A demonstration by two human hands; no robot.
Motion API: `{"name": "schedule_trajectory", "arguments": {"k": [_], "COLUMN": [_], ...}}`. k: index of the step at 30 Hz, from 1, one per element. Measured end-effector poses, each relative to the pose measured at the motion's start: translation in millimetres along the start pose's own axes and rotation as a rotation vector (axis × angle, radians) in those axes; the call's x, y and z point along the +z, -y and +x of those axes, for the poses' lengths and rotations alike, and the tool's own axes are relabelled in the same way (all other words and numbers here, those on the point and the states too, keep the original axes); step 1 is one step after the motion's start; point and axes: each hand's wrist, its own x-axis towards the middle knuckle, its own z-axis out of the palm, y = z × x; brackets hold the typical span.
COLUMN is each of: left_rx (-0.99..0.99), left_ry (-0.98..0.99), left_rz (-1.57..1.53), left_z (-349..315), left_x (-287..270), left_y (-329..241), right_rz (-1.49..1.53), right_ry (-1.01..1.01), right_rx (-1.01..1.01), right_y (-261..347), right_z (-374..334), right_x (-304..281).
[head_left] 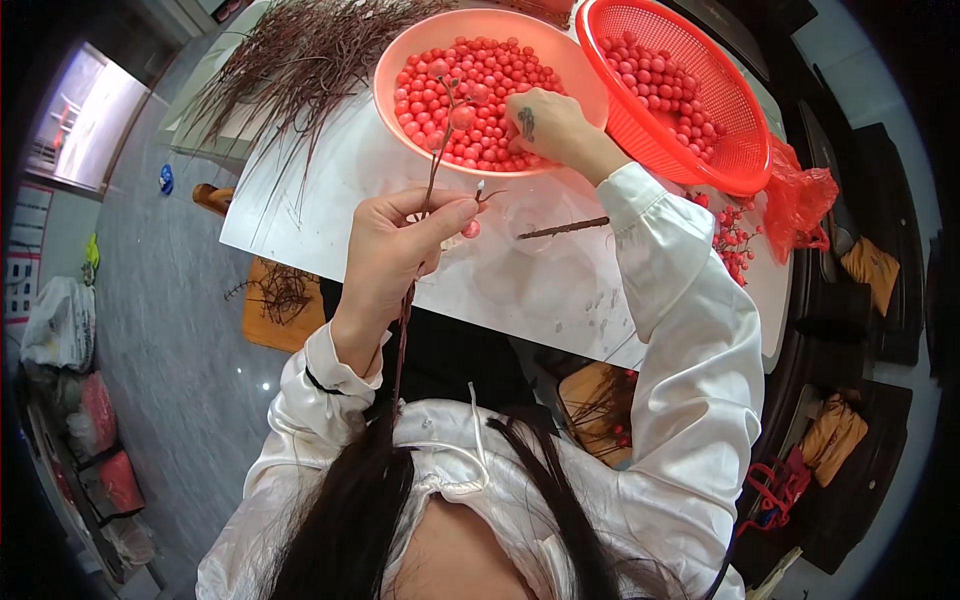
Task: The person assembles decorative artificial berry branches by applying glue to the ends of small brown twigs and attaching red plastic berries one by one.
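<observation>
My left hand [395,235] is closed around a thin brown artificial branch [435,165], its long stem hanging below the fist. Pink-red berries [462,118] sit on the twig tips above the fingers. Beside the thumb, a short side twig has a white tip [480,186], and another pink berry [471,229] shows just below. My right hand [545,125] reaches into the light pink bowl [390,70] of loose red berries [470,75]. Its fingers curl down among them, with the fingertips hidden, so what they pinch cannot be made out.
A red mesh basket [755,160] of berries stands right of the bowl. Bare brown branches [290,70] pile up at the far left. On the white table [560,290] lies a brown stick [563,229]. Berry sprigs [735,245] and a red plastic bag [800,200] lie at right.
</observation>
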Motion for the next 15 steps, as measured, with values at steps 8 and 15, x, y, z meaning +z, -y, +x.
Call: {"name": "schedule_trajectory", "arguments": {"k": [8,15], "left_rx": [0.0,-0.011], "left_ry": [0.039,0.068], "left_rz": [0.043,0.026], "left_z": [-0.9,-10.0], "left_x": [8.6,10.4], "left_y": [-4.4,-10.9], "right_rz": [0.135,1.193], "right_ry": [-0.027,-0.233], "right_rx": [0.072,0.033], "right_y": [-6.4,19.6], "right_z": [-14.6,-94.8], "right_x": [-18.5,-75.5]}}
